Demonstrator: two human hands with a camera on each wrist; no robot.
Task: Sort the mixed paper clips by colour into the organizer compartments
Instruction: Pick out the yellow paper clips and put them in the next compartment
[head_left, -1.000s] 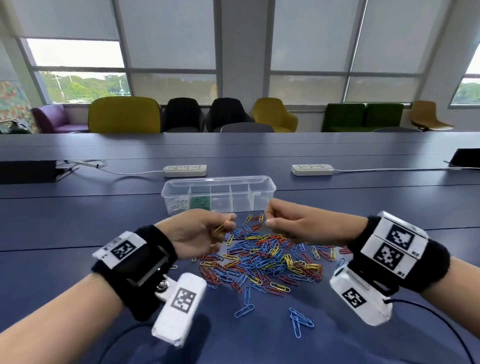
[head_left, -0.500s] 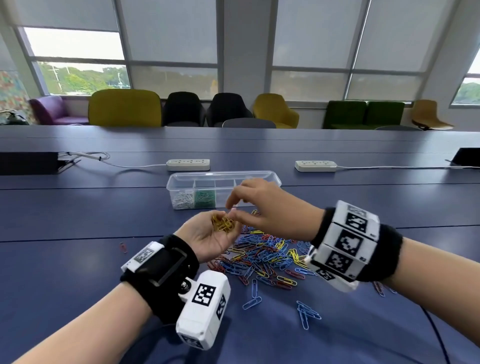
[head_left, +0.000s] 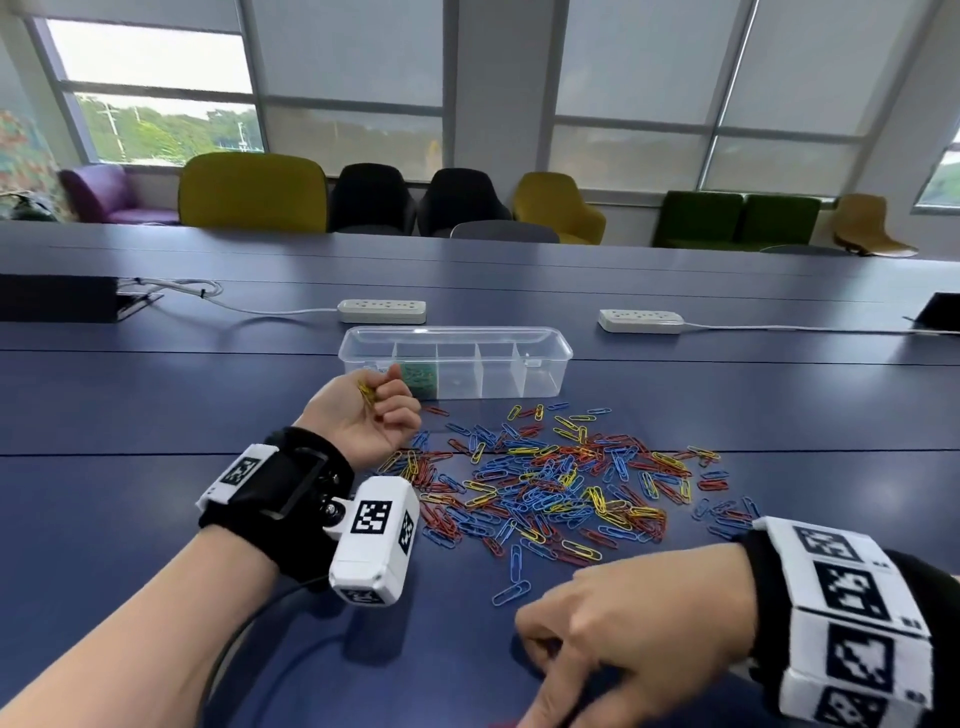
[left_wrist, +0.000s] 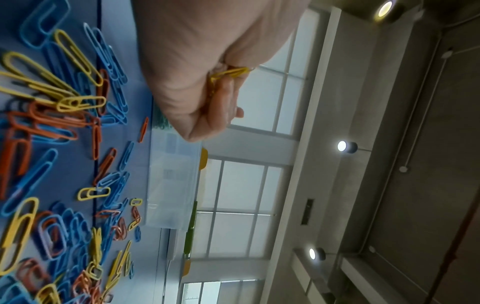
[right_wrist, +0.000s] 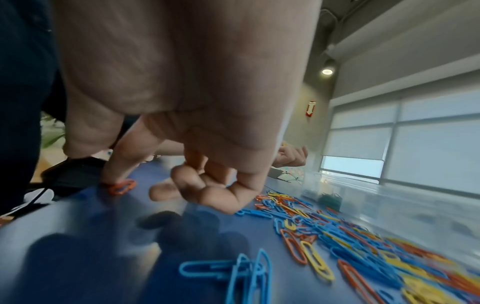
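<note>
Left hand (head_left: 363, 415): palm up, raised just in front of the organizer's left end, fingers curled round a small bunch of yellow paper clips (left_wrist: 228, 73) cupped in the palm.

Right hand (head_left: 639, 623): palm down, low over the near table edge, well apart from the left. Index finger (right_wrist: 122, 156) extended, its tip pressing on a single red paper clip (right_wrist: 122, 186) that lies flat; remaining fingers curled under, holding nothing.

Mixed paper clips (head_left: 561, 483): loose heap of blue, red and yellow clips spread on the table between the two hands and the organizer; a few blue strays lie nearer the right hand.

Organizer (head_left: 540, 348): clear plastic box, lidless, divided into compartments in a row, standing beyond the heap. Green clips (head_left: 420, 376) fill the second compartment from the left; the leftmost is hidden behind the left hand.

Table (head_left: 156, 415): dark blue surface. Two white power strips (head_left: 382, 310) lie behind the organizer.
</note>
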